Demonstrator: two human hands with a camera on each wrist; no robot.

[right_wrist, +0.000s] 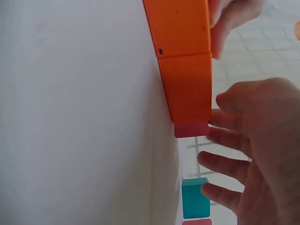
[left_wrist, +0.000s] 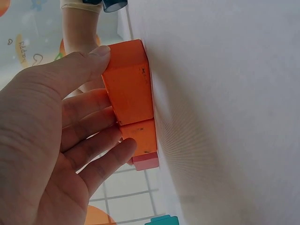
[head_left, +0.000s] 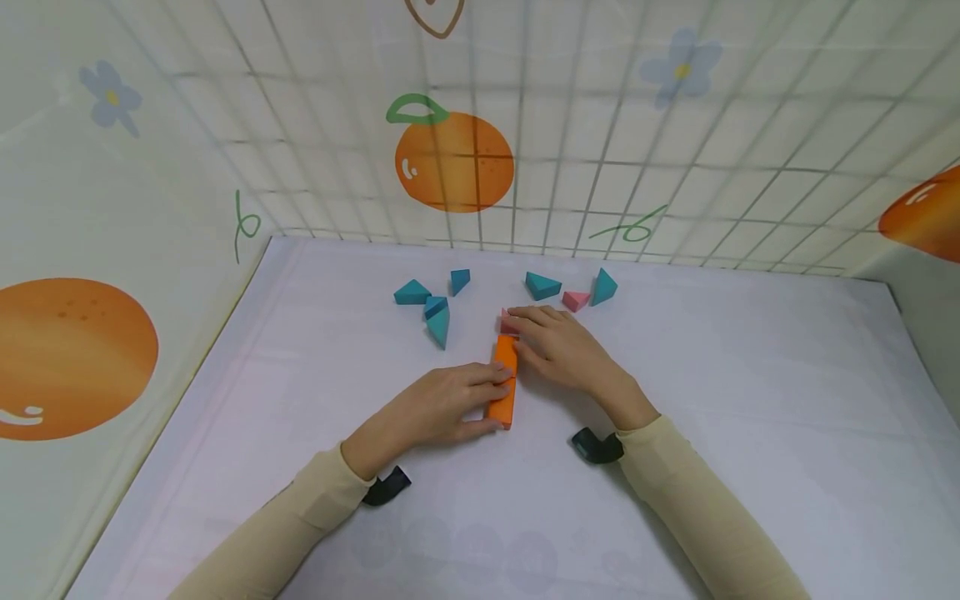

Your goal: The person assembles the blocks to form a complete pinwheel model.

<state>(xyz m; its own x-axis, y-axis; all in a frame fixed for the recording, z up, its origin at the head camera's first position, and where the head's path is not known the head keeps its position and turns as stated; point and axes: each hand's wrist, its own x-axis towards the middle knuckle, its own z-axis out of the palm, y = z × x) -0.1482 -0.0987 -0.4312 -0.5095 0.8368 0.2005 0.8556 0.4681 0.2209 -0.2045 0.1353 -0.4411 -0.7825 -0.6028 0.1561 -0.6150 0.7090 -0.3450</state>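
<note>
Two orange blocks lie end to end in a row on the white table. My left hand holds the row from its left side, thumb at the near block's end and fingers along the blocks. At the far end of the row sits a pink triangular block, in line with the orange ones. Over that pink block reach the fingers of my right hand, its fingertips right at the block's side. The right wrist view shows these fingers spread, with the thumb beside the far orange block.
Several teal triangular blocks stand or lie at the back left. Back right are two more teal blocks with a pink triangular block between them. A gridded, fruit-printed wall rises behind the table's far edge.
</note>
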